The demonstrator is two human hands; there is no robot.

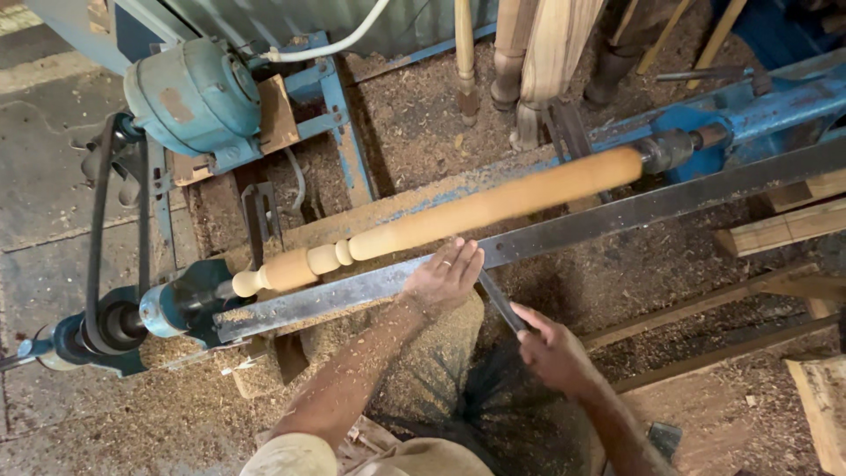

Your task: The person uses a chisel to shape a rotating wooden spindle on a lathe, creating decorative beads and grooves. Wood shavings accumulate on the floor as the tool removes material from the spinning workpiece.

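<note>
Two bare hands work one turning chisel (500, 301) at a wood lathe. The chisel is a flat dark steel bar, stiff and probably fairly heavy for its width; it lies across the long steel tool rest (617, 214), its tip hidden under the left hand and pointed toward the wooden spindle (458, 214). The left hand (445, 278) lies palm down on the rest and over the blade, fingers nearly straight and close together, tips just beside the spindle — pressing, not wrapping. The right hand (551, 351) is closed around the rear of the chisel, fingers curled; the handle itself is hidden in the fist. Judged from the picture, the tool wants a firm grip at the rear and a steadying hold at the rest, since steel on steel may slide. The spindle, pale and smooth with beads cut near the headstock (181, 304), is mounted between headstock and blue tailstock (705, 137) — rigid, though its surface would mark easily. Sawdust (423, 123) covers the floor.
</note>
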